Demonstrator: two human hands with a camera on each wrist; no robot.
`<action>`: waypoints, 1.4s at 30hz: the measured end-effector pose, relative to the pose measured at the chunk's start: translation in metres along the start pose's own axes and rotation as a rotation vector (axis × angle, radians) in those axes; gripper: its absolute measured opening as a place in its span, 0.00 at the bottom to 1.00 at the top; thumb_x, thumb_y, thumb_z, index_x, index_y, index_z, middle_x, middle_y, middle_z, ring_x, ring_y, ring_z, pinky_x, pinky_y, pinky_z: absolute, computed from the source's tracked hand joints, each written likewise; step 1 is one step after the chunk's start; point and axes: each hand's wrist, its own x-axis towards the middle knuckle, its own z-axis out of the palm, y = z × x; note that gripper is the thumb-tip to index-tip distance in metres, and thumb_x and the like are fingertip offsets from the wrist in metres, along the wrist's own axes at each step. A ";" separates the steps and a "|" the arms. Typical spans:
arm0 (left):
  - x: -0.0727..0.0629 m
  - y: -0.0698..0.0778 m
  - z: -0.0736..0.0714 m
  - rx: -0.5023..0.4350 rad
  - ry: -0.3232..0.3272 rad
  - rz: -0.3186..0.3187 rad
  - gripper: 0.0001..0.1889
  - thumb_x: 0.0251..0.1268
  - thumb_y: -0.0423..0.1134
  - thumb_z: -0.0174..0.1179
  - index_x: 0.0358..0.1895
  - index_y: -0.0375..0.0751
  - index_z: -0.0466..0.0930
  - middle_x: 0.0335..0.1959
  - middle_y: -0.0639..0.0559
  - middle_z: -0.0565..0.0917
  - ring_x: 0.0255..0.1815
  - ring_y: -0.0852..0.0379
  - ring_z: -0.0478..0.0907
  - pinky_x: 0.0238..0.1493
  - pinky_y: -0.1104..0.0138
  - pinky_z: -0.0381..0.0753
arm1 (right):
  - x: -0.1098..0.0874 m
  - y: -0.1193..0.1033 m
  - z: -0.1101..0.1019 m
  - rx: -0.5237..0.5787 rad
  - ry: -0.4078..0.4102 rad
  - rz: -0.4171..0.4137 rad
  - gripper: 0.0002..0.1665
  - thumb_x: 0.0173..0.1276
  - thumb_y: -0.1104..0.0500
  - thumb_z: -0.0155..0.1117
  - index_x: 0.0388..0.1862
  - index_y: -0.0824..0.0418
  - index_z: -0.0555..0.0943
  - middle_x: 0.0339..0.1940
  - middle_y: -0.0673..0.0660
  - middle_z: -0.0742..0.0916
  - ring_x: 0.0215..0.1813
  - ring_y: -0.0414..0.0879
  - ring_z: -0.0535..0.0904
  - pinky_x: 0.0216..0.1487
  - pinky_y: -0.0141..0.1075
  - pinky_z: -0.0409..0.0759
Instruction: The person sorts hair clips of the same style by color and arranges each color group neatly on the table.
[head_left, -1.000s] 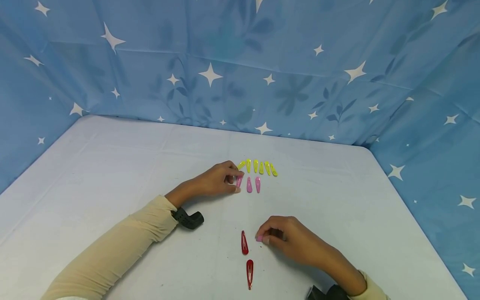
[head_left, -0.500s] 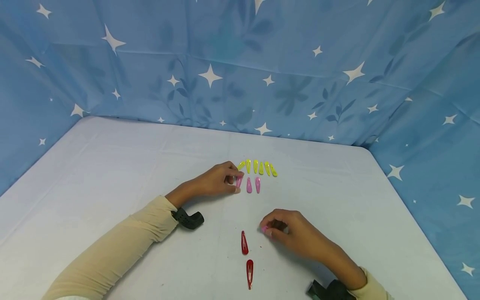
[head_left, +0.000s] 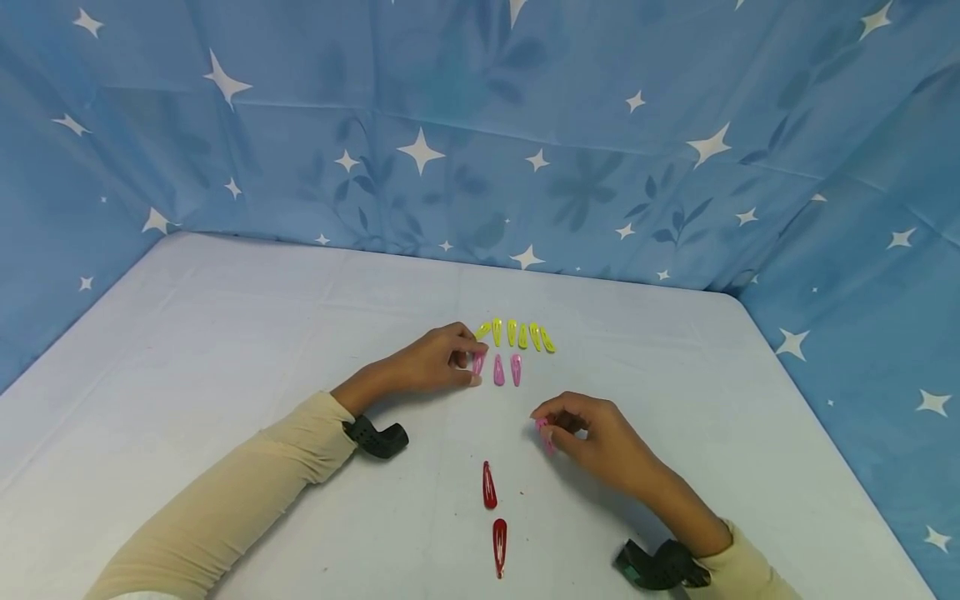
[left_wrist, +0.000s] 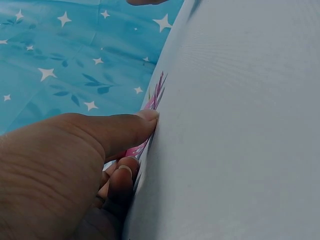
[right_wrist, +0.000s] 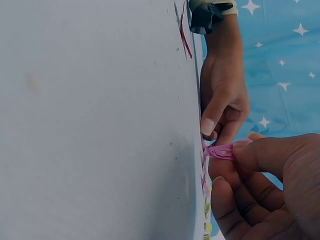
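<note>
In the head view my left hand (head_left: 438, 360) rests at the left end of a short pink row, thumb and forefinger gripping the two ends of a pink hair clip (head_left: 477, 363). Two more pink hair clips (head_left: 498, 370) lie just right of it. My right hand (head_left: 600, 437), nearer to me and to the right, pinches another pink hair clip (right_wrist: 222, 151) between thumb and fingers, above the table. Beyond the pink row lies a row of several yellow hair clips (head_left: 512, 332). Two red hair clips (head_left: 489, 486) lie one behind the other, left of my right hand.
A white cloth covers the table (head_left: 247, 333). Blue curtain (head_left: 480, 167) with white stars hangs along its back and sides. Each wrist wears a black camera mount (head_left: 377, 438).
My right hand has moved away from the red hair clips, forward and slightly right, carrying its pink hair clip, which now shows more between the fingers. My left hand has stayed in place.
</note>
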 end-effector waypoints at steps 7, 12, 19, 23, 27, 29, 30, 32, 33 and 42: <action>0.000 -0.001 0.000 0.003 -0.004 -0.001 0.26 0.63 0.38 0.67 0.65 0.36 0.77 0.50 0.46 0.75 0.42 0.57 0.73 0.45 0.68 0.76 | 0.008 0.006 -0.003 0.027 0.046 -0.008 0.11 0.64 0.69 0.68 0.44 0.58 0.86 0.32 0.49 0.87 0.33 0.38 0.79 0.36 0.29 0.81; 0.000 0.000 0.000 0.000 -0.004 0.006 0.27 0.63 0.38 0.67 0.65 0.36 0.76 0.50 0.46 0.75 0.42 0.57 0.73 0.45 0.68 0.75 | 0.017 0.009 -0.007 0.018 0.088 0.021 0.11 0.63 0.69 0.68 0.45 0.60 0.85 0.31 0.50 0.86 0.32 0.40 0.78 0.34 0.29 0.80; 0.000 0.001 0.000 0.002 -0.004 0.013 0.26 0.62 0.37 0.68 0.65 0.36 0.77 0.50 0.46 0.75 0.42 0.58 0.73 0.44 0.69 0.76 | 0.026 0.013 -0.010 0.041 0.103 0.020 0.10 0.64 0.67 0.68 0.45 0.62 0.85 0.34 0.56 0.87 0.32 0.41 0.79 0.34 0.29 0.80; 0.000 0.000 -0.001 0.008 -0.001 0.017 0.26 0.62 0.37 0.68 0.64 0.35 0.77 0.49 0.46 0.75 0.42 0.58 0.73 0.44 0.69 0.76 | 0.030 0.014 -0.012 0.051 0.117 0.030 0.11 0.64 0.69 0.68 0.45 0.62 0.85 0.35 0.54 0.87 0.32 0.42 0.78 0.33 0.29 0.79; 0.001 -0.001 0.000 0.005 -0.004 0.008 0.26 0.62 0.37 0.68 0.64 0.36 0.77 0.50 0.46 0.75 0.42 0.57 0.73 0.45 0.69 0.76 | 0.036 0.015 -0.014 0.074 0.126 0.046 0.11 0.64 0.70 0.67 0.45 0.63 0.85 0.36 0.54 0.87 0.33 0.43 0.79 0.34 0.29 0.79; 0.000 -0.001 0.000 0.003 -0.006 0.005 0.26 0.62 0.37 0.68 0.64 0.36 0.77 0.49 0.46 0.75 0.42 0.57 0.73 0.45 0.69 0.76 | 0.039 0.015 -0.015 0.085 0.127 0.049 0.11 0.64 0.70 0.67 0.46 0.64 0.84 0.36 0.54 0.87 0.33 0.43 0.79 0.34 0.29 0.79; 0.000 -0.001 0.000 0.001 -0.007 0.003 0.26 0.62 0.37 0.68 0.64 0.36 0.77 0.49 0.46 0.75 0.42 0.57 0.73 0.45 0.69 0.76 | 0.041 0.016 -0.015 0.088 0.127 0.050 0.11 0.64 0.70 0.67 0.46 0.64 0.84 0.36 0.55 0.87 0.33 0.44 0.79 0.34 0.29 0.79; 0.000 -0.001 -0.001 -0.003 -0.007 0.002 0.26 0.62 0.37 0.68 0.64 0.36 0.77 0.49 0.46 0.75 0.42 0.57 0.73 0.45 0.69 0.76 | 0.043 0.017 -0.015 0.088 0.129 0.054 0.11 0.64 0.69 0.67 0.46 0.64 0.84 0.37 0.55 0.87 0.33 0.44 0.80 0.34 0.29 0.79; 0.000 -0.001 -0.001 -0.004 -0.007 0.004 0.26 0.62 0.37 0.68 0.64 0.36 0.77 0.49 0.46 0.75 0.42 0.57 0.73 0.45 0.69 0.76 | 0.045 0.018 -0.015 0.087 0.130 0.057 0.11 0.64 0.69 0.67 0.46 0.65 0.84 0.38 0.56 0.87 0.34 0.44 0.80 0.35 0.29 0.80; 0.000 -0.001 -0.001 -0.008 -0.011 0.011 0.26 0.63 0.37 0.68 0.64 0.35 0.77 0.49 0.45 0.75 0.42 0.57 0.73 0.45 0.69 0.76 | 0.052 0.025 -0.013 0.106 0.130 0.116 0.08 0.65 0.69 0.66 0.44 0.64 0.84 0.39 0.59 0.87 0.35 0.45 0.79 0.36 0.28 0.79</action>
